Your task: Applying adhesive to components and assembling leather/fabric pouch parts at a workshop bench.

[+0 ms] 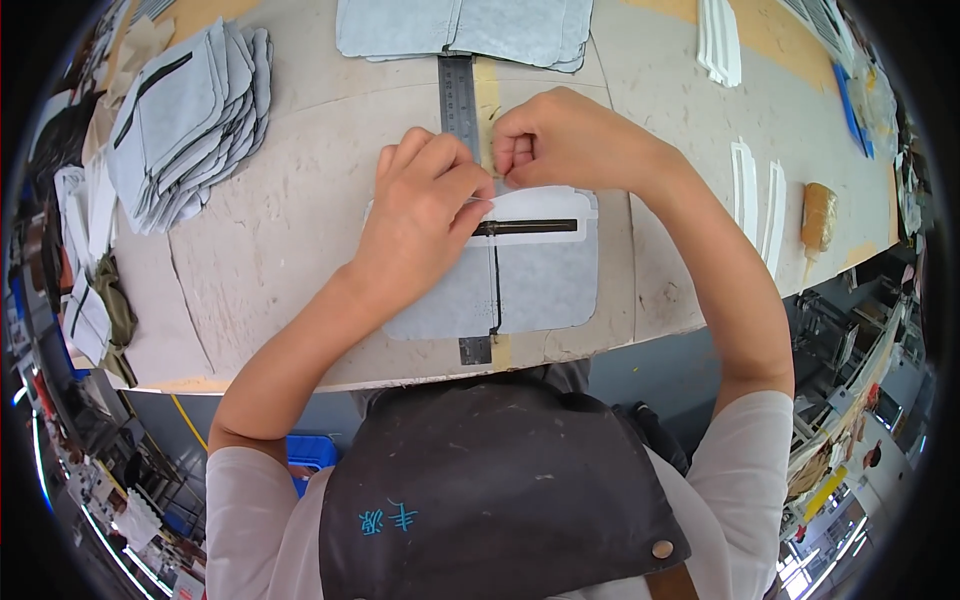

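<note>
A pale grey panel with rounded corners lies flat in front of me. A dark slot crosses its upper part, framed by a white strip, and a dark line runs down from the slot. My left hand is over the panel's upper left, thumb and forefinger pinched on a thin white edge of the strip. At the panel's top edge my right hand has its fingers curled together; what they hold, if anything, is hidden. Beneath the panel runs a metal ruler, showing beyond its top and bottom edges.
Similar grey panels are stacked at the far left and far middle. White strips lie to the right, near a tan wrapped bundle. A blue tool sits at the far right. The table's front edge curves before my apron.
</note>
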`<state>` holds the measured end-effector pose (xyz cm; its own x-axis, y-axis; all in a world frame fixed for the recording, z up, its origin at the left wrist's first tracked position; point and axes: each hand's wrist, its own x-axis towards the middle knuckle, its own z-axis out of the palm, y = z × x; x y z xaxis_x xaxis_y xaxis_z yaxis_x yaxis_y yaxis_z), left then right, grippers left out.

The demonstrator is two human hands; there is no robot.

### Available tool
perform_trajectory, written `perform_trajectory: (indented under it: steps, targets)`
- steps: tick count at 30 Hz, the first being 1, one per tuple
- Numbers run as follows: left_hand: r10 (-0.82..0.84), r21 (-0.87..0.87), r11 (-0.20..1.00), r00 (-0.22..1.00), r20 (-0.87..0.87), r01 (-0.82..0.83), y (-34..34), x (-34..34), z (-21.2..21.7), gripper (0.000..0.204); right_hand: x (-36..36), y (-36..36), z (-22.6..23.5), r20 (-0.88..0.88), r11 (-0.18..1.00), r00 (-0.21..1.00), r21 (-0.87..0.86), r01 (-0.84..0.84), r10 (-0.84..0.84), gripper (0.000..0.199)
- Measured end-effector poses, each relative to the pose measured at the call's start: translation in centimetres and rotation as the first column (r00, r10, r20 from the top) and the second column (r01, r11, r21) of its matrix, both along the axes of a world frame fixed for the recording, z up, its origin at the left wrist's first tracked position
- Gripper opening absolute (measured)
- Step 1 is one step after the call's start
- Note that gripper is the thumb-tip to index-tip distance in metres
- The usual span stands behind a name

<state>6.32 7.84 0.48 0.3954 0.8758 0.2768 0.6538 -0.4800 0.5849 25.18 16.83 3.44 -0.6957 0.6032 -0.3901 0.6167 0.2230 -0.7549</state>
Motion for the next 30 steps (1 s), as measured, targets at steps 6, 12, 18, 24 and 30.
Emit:
perform_trajectory:
  steps: [6,12,18,24,30]
  targets:
    - [-0.184,-0.15,0.967,0.971,0.154,0.207,0.5,-0.8,3.7,0.019,-0.8,0.0,-0.1,0.138,0.994,0.989,0.093,-0.064,0.051,0.006]
    - [-0.212,-0.533,0.73,0.883,0.418,0.428,1.7,-1.6,5.2,0.016,-0.4,0.2,0.5,0.156,1.0,0.988,-0.02,0.009,-0.006,0.006]
    - [0.023,-0.742,0.623,0.941,0.336,0.249,2.5,-1.3,3.1,0.031,2.5,-3.3,-1.2,-0.316,0.9,0.876,0.122,0.418,-0.365,0.008]
    - [0.044,-0.748,0.632,0.954,0.296,0.204,2.9,-0.9,3.3,0.036,4.5,-9.1,-1.7,-0.372,0.716,0.888,0.54,0.443,-0.269,0.013]
    - [-0.086,-0.739,0.647,0.981,0.174,0.188,3.4,-1.3,3.9,0.028,4.8,-9.4,-1.9,-0.251,0.56,0.863,0.674,0.481,-0.439,0.03]
